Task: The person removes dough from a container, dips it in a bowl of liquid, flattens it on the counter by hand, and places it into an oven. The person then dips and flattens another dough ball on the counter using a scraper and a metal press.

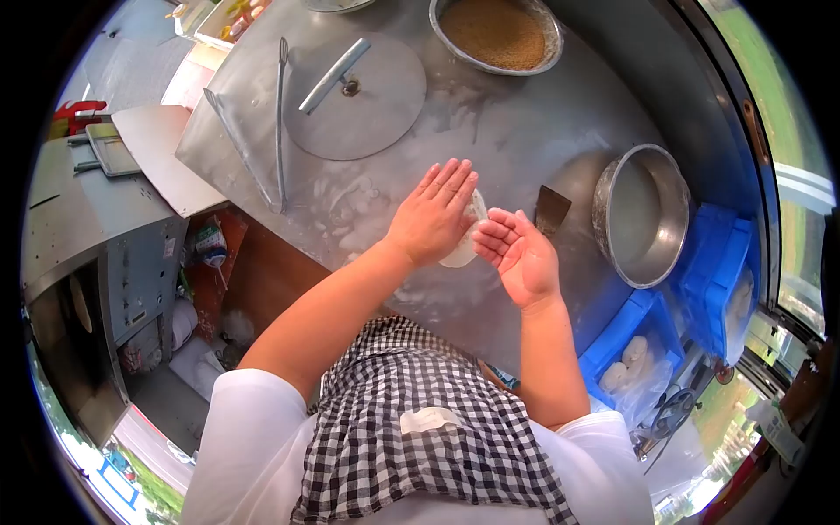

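Over the middle of the metal worktop (542, 114), my left hand (433, 214) is held palm down with its fingers stretched out. Just right of it, my right hand (521, 254) is turned palm up, its fingers loosely extended and pointing toward my left hand. A flat piece of pale dough (461, 254) shows between and beneath the hands, partly hidden by my left hand. Neither hand visibly grips anything. A dark flat scraper (552, 210) lies right of my right hand's fingertips.
A round lid (385, 105) and metal tongs (280, 131) lie at the upper left. A bowl of brown crumbs (494, 33) stands at the back. To the right are an empty-looking metal bowl (604, 206) and blue crates (643, 306), one with white dough (628, 366).
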The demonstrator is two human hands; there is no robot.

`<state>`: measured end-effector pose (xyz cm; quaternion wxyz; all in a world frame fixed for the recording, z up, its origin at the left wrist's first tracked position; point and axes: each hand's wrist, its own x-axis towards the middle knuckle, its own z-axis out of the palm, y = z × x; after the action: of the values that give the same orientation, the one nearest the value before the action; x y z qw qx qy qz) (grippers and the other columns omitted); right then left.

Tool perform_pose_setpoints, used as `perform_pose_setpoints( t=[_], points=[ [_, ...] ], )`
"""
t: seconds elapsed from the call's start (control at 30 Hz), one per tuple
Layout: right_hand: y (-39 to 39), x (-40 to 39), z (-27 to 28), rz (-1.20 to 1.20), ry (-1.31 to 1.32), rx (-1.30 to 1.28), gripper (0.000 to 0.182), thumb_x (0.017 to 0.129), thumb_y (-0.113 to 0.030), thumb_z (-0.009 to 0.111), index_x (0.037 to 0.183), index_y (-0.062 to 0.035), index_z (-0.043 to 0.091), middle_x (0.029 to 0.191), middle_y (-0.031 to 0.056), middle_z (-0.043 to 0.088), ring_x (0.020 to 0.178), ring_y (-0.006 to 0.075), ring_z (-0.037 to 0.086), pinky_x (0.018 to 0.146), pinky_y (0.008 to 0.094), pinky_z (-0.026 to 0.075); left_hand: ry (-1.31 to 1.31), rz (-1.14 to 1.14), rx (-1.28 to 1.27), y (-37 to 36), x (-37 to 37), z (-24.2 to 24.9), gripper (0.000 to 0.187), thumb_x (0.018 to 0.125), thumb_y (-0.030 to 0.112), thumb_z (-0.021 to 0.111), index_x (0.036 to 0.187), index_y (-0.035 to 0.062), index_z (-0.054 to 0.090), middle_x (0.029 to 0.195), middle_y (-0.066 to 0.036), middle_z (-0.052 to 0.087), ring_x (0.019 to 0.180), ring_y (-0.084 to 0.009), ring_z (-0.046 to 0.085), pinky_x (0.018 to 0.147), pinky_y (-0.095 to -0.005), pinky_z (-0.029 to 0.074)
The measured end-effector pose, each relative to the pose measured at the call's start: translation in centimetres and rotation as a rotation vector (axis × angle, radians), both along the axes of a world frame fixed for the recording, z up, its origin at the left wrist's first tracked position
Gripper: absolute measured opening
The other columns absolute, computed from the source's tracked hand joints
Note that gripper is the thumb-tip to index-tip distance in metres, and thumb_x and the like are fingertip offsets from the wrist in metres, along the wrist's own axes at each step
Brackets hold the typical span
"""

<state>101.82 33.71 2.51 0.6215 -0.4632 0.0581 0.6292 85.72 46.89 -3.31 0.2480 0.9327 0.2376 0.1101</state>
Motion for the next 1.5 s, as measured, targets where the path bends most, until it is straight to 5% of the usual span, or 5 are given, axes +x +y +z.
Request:
perform_pose_setpoints(
  t=[0.13,0.53,1.03,1.3,1.5],
  points=[
    [-1.7,2.1,0.8,-0.097,-0.059,-0.067,0.039,0.111,-0.033,0.053,0.124,0.0023,0.066,0.109,0.0151,0.075,0.101,0.0274,0.073,0.092,0.0417,0.059,0.292,-0.006,0.084,-1.0,0.3,-0.5,0.087,0.101,0.060,0.050,0.166,0.0056,0.030,0.175,-0.013,0.024,0.163,-0.0293,0.016,0.134,-0.0474,0.008],
    [-5.5,3.2,0.7,-0.098,-0.026,-0.058,0.035,0.109,-0.029,0.055,0.122,0.0012,0.067,0.107,0.0147,0.075,0.099,0.0279,0.074,0.089,0.0414,0.061,0.427,-0.173,0.195,-2.3,-0.1,1.3,0.072,0.102,0.054,0.054,0.166,0.0272,0.035,0.175,-0.001,0.027,0.163,-0.0270,0.019,0.132,-0.0591,0.005],
    [-3.3,1.8,0.4,-0.109,-0.053,-0.040,0.031,0.110,-0.028,0.056,0.118,0.0003,0.067,0.101,0.0108,0.075,0.092,0.0230,0.073,0.088,0.0378,0.059,0.310,-0.317,0.166,-4.8,-1.8,0.1,0.067,0.102,0.049,0.055,0.164,0.0303,0.039,0.175,0.003,0.027,0.163,-0.0248,0.018,0.132,-0.0589,0.009],
    [2.1,-0.6,-1.1,-0.038,0.026,0.045,0.034,0.109,-0.029,0.057,0.122,0.0009,0.065,0.108,0.0123,0.074,0.100,0.0246,0.073,0.091,0.0393,0.061,0.248,-0.297,0.024,-5.4,-6.6,-0.3,0.079,0.095,0.048,0.066,0.165,0.0266,0.037,0.173,-0.001,0.031,0.162,-0.0227,0.021,0.133,-0.0555,0.008],
    [3.6,-2.4,-4.4,0.060,-0.120,-0.184,0.036,0.109,-0.026,0.058,0.128,0.0034,0.062,0.116,0.0156,0.071,0.100,0.0226,0.072,0.086,0.0348,0.062,0.197,-0.038,0.033,-3.0,-8.7,0.6,0.080,0.096,0.042,0.067,0.163,0.0083,0.039,0.171,-0.011,0.036,0.160,-0.0271,0.028,0.132,-0.0553,0.010]
  ],
)
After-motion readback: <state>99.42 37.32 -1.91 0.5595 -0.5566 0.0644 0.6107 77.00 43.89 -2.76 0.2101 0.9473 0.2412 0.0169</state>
